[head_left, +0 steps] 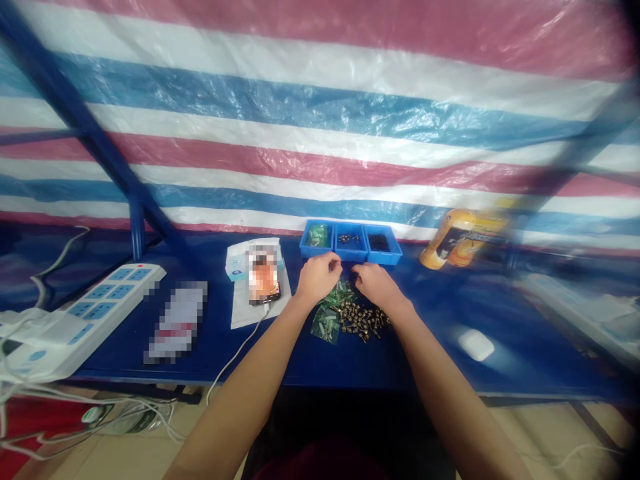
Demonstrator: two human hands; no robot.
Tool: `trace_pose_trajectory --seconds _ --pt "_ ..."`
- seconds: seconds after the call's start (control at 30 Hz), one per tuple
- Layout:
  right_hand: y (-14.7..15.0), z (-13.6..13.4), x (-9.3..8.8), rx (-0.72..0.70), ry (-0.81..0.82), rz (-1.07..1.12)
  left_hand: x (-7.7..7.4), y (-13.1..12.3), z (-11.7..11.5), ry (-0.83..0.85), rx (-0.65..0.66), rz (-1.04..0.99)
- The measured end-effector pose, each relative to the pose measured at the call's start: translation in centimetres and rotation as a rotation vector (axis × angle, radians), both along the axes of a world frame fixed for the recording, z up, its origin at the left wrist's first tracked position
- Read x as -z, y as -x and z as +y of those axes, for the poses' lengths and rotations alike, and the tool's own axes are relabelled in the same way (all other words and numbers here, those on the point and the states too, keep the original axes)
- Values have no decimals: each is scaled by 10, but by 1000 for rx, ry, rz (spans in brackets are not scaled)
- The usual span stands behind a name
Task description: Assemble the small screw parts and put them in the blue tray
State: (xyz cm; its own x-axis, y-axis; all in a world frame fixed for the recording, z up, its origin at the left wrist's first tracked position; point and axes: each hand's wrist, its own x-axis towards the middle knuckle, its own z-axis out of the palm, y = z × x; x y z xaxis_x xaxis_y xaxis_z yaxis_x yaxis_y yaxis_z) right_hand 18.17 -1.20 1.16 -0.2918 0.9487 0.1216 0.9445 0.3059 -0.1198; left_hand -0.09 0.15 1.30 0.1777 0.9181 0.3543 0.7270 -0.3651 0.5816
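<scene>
Fingers (336,268) of both hands were curled and held close together, tips turned inward toward each other; whether they pinched anything could not be determined. Left hand (316,279) and right hand (379,285) were positioned directly above a loose pile of brass threaded fittings (363,321), beside clear bags of green parts (325,327), all within short reach on the blue bench (440,373). Farther out, three abutted blue parts bins (303,248) kept green, brass and black items separated.
</scene>
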Motion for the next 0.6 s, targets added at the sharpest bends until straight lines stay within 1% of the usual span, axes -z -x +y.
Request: trace_pose_trajectory --seconds 0.1,0.23,0.3,0.37,0.5,0.6 --pt "0 0 1 10 8 28 0 0 0 3 8 -1" --pt "-7 3 5 16 28 218 -1 0 0 -10 7 -16" --pt "-12 6 8 23 30 380 -1 0 -1 -9 17 -26" --pt "-14 8 11 35 15 587 -1 -1 -1 -8 47 -37" --pt "-10 14 14 35 -2 1058 -4 -3 -5 -35 179 -47" --pt "-2 15 14 65 27 1316 -7 -5 -9 -21 252 -45"
